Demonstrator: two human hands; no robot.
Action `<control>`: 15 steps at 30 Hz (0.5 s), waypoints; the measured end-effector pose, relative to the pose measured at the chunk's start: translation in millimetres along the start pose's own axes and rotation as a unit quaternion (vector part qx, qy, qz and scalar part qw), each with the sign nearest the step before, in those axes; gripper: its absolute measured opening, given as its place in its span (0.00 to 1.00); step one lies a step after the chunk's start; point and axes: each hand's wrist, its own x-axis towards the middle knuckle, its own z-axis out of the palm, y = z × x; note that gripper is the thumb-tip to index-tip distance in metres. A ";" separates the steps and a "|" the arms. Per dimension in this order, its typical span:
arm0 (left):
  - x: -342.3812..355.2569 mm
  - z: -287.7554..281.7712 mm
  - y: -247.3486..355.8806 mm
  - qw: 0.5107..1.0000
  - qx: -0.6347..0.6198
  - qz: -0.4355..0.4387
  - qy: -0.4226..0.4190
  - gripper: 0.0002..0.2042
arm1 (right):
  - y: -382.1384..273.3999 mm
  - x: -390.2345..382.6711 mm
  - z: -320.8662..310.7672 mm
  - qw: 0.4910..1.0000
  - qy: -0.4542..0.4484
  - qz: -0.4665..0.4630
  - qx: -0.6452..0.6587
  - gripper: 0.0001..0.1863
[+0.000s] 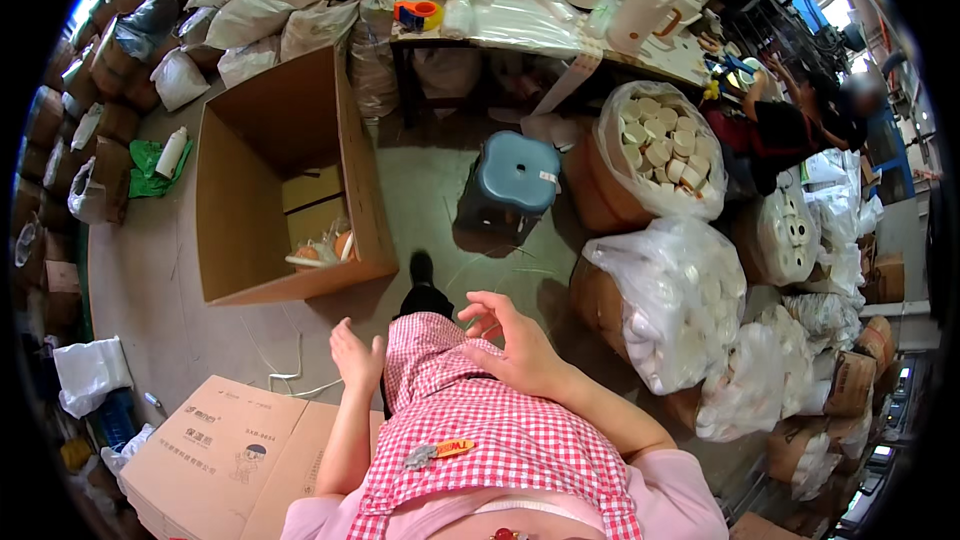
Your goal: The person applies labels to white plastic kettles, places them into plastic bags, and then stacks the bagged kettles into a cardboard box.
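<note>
My left hand (358, 355) is raised at the left side of my checked apron (440, 410), fingers loosely extended and holding nothing. My right hand (505, 345) hovers over the apron's right side, its fingers apart and slightly curled, with nothing in them. Beyond my hands, a large open cardboard box (365, 190) holds a few bagged orange and white items (320, 248) at its bottom. A blue-topped plastic stool (518, 172) stands to the right of the box. Flattened printed cardboard (220, 450) lies below and left of my left hand.
A table (660, 65) at the back holds white kettles (630, 20) and a tape dispenser (417, 12). Bags of white cups (665, 145) and other bagged goods (660, 300) stand right. A co-worker (800, 125) is at the upper right. Sacks (280, 10) line the back left.
</note>
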 end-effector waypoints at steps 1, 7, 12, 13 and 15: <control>15.8 -1.0 -2.1 0.999 -0.002 0.006 0.045 0.36 | 5.9 14.0 -1.5 1.000 0.010 0.012 0.001 0.35; 261.2 -3.3 52.4 0.982 0.000 0.046 0.185 0.35 | 54.0 246.7 -105.1 0.992 0.108 0.044 -0.051 0.32; 403.0 3.5 72.2 0.988 -0.061 -0.103 -0.093 0.32 | 159.5 303.0 -164.5 0.958 0.141 0.231 -0.099 0.31; 420.1 5.4 59.0 0.974 -0.057 -0.129 -0.175 0.31 | 153.6 302.8 -170.8 0.960 0.122 0.234 -0.097 0.31; 436.0 18.4 52.0 0.965 0.009 -0.098 -0.243 0.34 | 152.7 306.0 -193.9 0.943 0.130 0.289 -0.098 0.31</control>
